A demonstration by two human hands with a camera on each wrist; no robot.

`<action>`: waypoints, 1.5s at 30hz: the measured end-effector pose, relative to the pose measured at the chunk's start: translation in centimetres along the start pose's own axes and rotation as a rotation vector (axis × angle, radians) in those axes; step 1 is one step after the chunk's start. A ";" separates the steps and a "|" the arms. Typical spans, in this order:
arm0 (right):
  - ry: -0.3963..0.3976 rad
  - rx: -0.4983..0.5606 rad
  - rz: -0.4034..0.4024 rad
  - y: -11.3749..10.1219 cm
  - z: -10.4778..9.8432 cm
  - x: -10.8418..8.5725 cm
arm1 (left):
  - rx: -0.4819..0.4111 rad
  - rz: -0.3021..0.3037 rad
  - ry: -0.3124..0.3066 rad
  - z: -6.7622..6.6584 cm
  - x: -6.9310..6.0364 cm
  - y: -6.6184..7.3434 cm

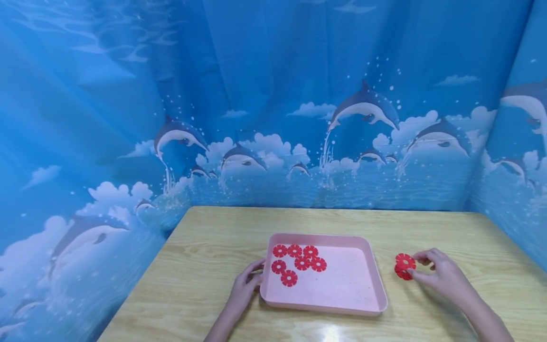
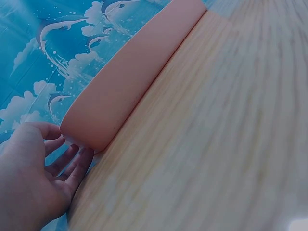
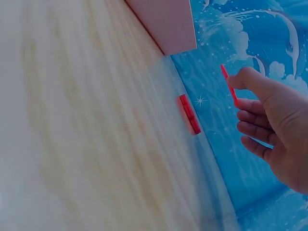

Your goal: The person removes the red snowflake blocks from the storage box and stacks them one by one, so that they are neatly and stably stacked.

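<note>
A shallow pink tray (image 1: 325, 308) sits on the table, with several red notched plastic discs (image 1: 289, 278) lying in its left half. My left hand (image 1: 245, 287) holds the tray's left side; in the left wrist view its curled fingers (image 2: 72, 166) meet the corner of the wall. To the right of the tray, my right hand (image 1: 440, 273) pinches one red notched disc (image 1: 405, 261) between thumb and fingers. In the right wrist view that disc (image 3: 229, 84) is seen edge-on, lifted apart from a small stack of red discs (image 3: 189, 114) on the table.
The wood-grain table (image 1: 213, 247) runs back to a blue curtain (image 1: 273, 95) printed with dolphins and clouds. More of this curtain hangs at the left and right sides. The tray's raised walls stand between the two hands.
</note>
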State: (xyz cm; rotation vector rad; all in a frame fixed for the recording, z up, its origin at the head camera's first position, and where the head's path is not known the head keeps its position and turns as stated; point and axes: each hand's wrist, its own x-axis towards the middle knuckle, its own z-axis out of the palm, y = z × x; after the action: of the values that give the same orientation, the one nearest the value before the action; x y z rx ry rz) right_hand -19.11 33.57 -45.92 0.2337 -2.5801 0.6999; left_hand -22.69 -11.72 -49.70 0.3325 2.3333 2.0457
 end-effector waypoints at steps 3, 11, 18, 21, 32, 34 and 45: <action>0.001 -0.007 0.007 0.6 0.3 -0.3 | -0.011 0.006 -0.008 0.0 -0.1 0.3; 0.046 0.033 -0.031 1.8 1.5 -0.8 | -0.023 0.014 -0.016 0.0 -0.4 1.3; 0.041 0.044 -0.036 2.3 1.9 -1.0 | 0.018 -0.001 -0.001 0.0 0.1 -0.1; 0.029 0.045 -0.025 2.4 2.0 -1.0 | 0.022 -0.005 0.001 0.0 0.1 0.0; -0.021 0.040 0.021 2.8 2.2 -1.3 | 0.024 0.004 0.004 0.0 -0.1 0.1; -0.024 0.041 0.022 2.9 2.3 -1.3 | 0.020 0.001 0.005 0.0 -0.1 0.0; -0.072 0.039 0.054 3.0 2.1 -1.4 | -0.022 -0.007 -0.010 0.0 -0.3 1.3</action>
State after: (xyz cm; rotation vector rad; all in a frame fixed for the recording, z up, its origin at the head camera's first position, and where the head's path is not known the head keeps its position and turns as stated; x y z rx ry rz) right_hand -19.53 35.10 -49.50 0.2050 -2.6513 0.7751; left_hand -22.17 -11.57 -48.43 0.3333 2.3014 2.0600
